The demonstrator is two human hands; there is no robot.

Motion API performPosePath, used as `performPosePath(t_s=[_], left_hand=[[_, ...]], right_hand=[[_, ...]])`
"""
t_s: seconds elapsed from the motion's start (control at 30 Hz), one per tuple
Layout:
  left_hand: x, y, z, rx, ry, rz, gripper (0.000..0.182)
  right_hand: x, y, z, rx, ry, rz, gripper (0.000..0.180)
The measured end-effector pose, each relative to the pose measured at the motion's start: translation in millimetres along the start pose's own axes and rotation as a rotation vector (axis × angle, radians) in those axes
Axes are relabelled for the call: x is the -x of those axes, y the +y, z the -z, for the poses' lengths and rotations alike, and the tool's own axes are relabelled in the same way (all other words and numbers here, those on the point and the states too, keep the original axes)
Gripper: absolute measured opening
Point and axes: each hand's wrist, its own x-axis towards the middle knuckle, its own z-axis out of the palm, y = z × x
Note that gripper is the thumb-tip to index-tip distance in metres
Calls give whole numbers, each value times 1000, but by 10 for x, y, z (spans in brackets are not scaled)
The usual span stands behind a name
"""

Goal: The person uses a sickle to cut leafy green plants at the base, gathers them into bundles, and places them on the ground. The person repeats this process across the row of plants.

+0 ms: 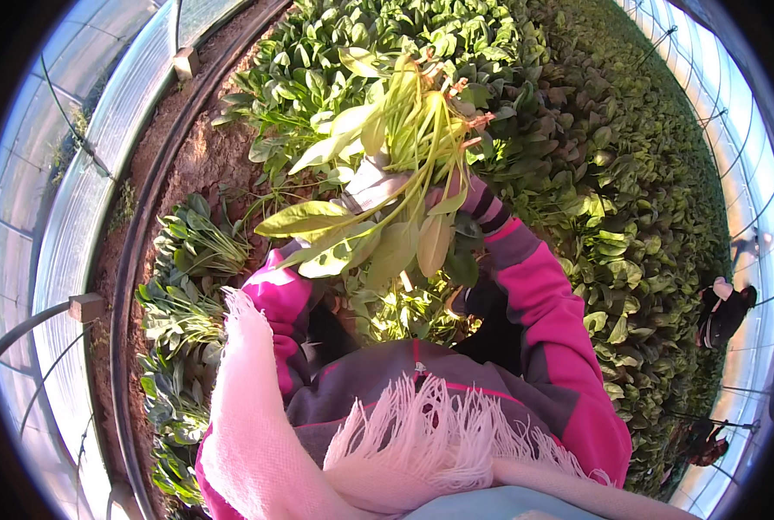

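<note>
A large bunch of spinach (419, 130) is raised in front of me, its pinkish roots pointing up and to the right. Several long leaves droop below it toward my lap. My left hand (373, 183), in a pale glove, grips the stems from the left. My right hand (468, 194), in a striped pink and dark glove, closes on the bunch from the right. Stems and leaves cover parts of both hands' fingers. Cut spinach (419, 312) lies on the ground between my legs.
Standing spinach plants (400, 26) fill the bed ahead and to the right. Picked bunches (208, 244) lie along my left. Beyond them run a dark hose (124, 312) and the greenhouse's plastic wall (78, 227). Another person (722, 312) is at the far right.
</note>
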Motion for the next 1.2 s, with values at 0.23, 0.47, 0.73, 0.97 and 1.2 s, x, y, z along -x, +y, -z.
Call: performPosePath(t_s=[0.23,0.47,0.73,0.97,1.2], left_hand=[[-442,-284,-417,-880,-277,-380,94],[-623,-1141,-390,-172,-146,-190,71],[-501,-1309,-587,-77,-198,228,58],[-381,-1131,-622,-354,-109,271,44],[-286,-1144,-701,-179,-180,316,47]], right_hand=[[887,434,68,-1324,344,-123,36],[1334,868,115,-1713,471,-146,43],[1315,146,272,-1010,583,-587,47],[1338,150,315,-598,162,-434,65],[1308,-60,261,-555,93,-451,50]])
